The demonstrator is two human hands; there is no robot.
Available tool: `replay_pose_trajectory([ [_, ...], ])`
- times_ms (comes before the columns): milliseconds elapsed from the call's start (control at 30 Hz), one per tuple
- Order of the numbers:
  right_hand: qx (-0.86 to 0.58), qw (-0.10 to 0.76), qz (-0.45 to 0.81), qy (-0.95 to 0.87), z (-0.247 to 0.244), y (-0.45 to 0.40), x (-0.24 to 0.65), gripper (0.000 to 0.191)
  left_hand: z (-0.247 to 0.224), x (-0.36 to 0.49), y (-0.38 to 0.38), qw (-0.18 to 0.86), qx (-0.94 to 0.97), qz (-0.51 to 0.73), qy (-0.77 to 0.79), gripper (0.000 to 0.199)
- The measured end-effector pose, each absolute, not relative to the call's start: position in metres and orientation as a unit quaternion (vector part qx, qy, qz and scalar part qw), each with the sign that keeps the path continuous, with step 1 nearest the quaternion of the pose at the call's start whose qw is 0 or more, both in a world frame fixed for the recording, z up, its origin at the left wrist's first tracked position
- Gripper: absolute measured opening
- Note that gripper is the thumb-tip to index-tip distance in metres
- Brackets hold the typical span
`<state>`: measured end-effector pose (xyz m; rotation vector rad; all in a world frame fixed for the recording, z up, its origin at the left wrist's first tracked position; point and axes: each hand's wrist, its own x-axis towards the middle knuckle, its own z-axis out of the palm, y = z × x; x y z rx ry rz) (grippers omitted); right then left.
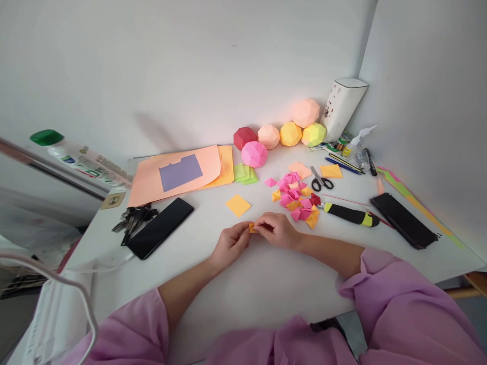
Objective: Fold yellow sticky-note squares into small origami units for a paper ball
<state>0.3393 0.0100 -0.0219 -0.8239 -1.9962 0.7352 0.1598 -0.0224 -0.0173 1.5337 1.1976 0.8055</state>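
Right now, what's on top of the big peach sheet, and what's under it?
A purple sheet lies on the peach sheet. An orange sheet sticks out from underneath, at the right. Anything else beneath is covered, so I can't tell.

A small folded orange paper piece (252, 228), partly hidden, is pinched between the fingertips of the left hand (231, 244) and right hand (277, 230) above a white table (213, 304) (its creases too small to read).
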Motion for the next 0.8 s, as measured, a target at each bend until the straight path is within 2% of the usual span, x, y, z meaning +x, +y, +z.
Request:
replay_pose_trajectory([
  [267, -0.415, 0.366, 0.450, -0.701, -0.016, 0.010, 0.340, 0.018, -0.014, 0.162, -0.023, 0.514, 0.632, 0.339, 0.470, 0.034],
  [433, -0.382, 0.328, 0.543, -0.672, -0.012, 0.014, 0.343, 0.025, -0.014, 0.161, -0.023, 0.527, 0.629, 0.326, 0.469, 0.034],
  [800, -0.373, 0.305, 0.539, -0.691, -0.006, 0.013, 0.344, 0.020, -0.018, 0.162, -0.022, 0.548, 0.579, 0.332, 0.504, 0.035],
])
